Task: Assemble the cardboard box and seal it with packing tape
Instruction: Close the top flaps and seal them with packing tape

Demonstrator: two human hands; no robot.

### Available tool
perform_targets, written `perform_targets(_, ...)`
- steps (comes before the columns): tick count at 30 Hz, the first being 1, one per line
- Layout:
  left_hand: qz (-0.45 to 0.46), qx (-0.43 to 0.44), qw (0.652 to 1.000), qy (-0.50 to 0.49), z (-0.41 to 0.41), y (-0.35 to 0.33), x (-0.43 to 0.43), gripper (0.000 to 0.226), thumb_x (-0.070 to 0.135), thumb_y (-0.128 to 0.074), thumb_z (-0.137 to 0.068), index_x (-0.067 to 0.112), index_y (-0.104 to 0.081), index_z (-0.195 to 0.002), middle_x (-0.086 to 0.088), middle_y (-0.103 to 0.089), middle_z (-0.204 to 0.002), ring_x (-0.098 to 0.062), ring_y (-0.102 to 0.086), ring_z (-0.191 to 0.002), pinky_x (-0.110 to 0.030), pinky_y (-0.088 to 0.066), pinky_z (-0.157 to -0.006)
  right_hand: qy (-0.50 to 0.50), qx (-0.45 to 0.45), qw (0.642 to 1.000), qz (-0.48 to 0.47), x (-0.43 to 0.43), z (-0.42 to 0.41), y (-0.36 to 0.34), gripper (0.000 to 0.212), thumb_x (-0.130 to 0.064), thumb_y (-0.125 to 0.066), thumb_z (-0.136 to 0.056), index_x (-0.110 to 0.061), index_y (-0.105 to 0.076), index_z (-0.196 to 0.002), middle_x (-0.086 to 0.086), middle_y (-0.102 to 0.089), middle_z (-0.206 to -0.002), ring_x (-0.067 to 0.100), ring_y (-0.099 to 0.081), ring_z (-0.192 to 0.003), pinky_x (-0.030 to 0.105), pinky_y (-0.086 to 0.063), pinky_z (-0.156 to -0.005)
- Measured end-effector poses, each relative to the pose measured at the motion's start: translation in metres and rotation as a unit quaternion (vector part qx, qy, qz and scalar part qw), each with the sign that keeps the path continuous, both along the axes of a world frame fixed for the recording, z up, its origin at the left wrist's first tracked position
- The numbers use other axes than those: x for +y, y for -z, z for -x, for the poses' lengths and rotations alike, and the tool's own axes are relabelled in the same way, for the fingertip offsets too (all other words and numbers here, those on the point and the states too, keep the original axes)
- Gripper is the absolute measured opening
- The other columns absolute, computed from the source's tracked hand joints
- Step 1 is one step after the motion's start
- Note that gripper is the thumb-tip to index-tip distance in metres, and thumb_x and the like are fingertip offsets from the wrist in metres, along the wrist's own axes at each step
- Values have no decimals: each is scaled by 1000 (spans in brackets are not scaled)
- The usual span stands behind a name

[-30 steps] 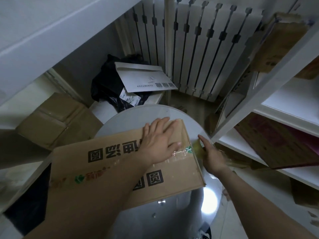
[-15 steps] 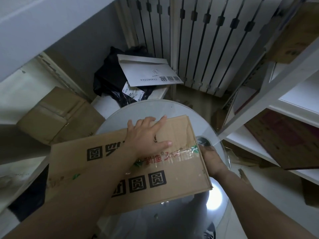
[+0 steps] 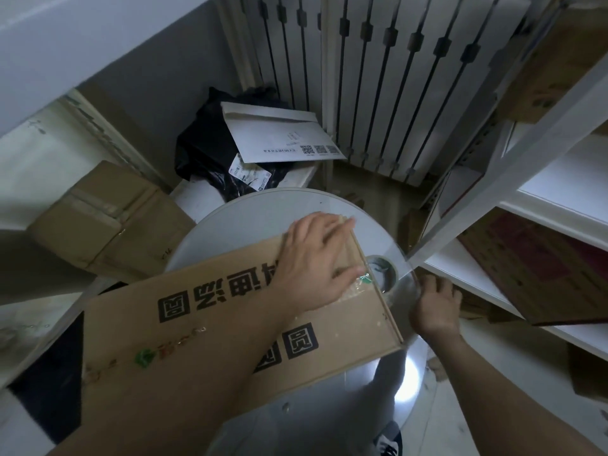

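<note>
My left fingers (image 3: pixel 330 233) lie straight and spread, pressing flat on the top of the cardboard box (image 3: pixel 214 324) at its far right end, with the thumb beside the clear strip on the seam. The box lies on the round glass bench (image 3: pixel 256 222), its long axis running from near left to far right. My left forearm covers the middle of the seam, so I cannot tell whether the strip is unbroken there. The box's right end face is turned away from me. Just past that edge the packing tape roll (image 3: pixel 383 269) sits on the bench, nearer my right hand (image 3: pixel 434 307) at the rim. Those fingers curl away from me, and I cannot tell whether they hold anything.
</note>
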State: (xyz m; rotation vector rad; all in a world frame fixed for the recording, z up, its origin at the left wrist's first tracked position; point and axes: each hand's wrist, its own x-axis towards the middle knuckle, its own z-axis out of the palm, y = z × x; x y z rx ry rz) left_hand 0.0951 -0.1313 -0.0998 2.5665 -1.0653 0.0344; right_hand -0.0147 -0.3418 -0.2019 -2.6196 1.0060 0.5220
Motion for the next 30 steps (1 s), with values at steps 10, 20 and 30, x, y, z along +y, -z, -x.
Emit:
perform_targets(10, 6, 18, 996, 86, 33, 15, -57, 51, 47, -46, -92, 20, -55, -134, -3, -55, -129, -25, -37, -127, -54, -30, -107, -117, 143, 983, 19, -33, -12, 23, 67, -35, -65, -85, -19, -34, -142, 8, -44, -143, 31, -36, -135, 46, -36, -108)
perform_targets(20, -25, 51, 995, 78, 32, 5, -57, 56, 51, -33, -92, 22, -55, -134, 0, -55, -127, -23, -39, -125, -51, -30, -107, -110, 142, 984, 1, -42, -5, -5, 29, -13, -61, -89, -14, -57, -118, 5, -60, -104, 22, -62, -98, 33, -55, -84)
perform_targets(30, -74, 94, 990, 70, 35, -11, -48, 50, 49, -39, -96, 27, -45, -141, 1, -50, -134, -21, -34, -129, -48, -21, -113, -102, 2, 993, -66, -34, -12, -54, 13, -16, -53, -89, -22, -61, -97, 1, -57, -91, 22, -52, -83, 30, -44, -69)
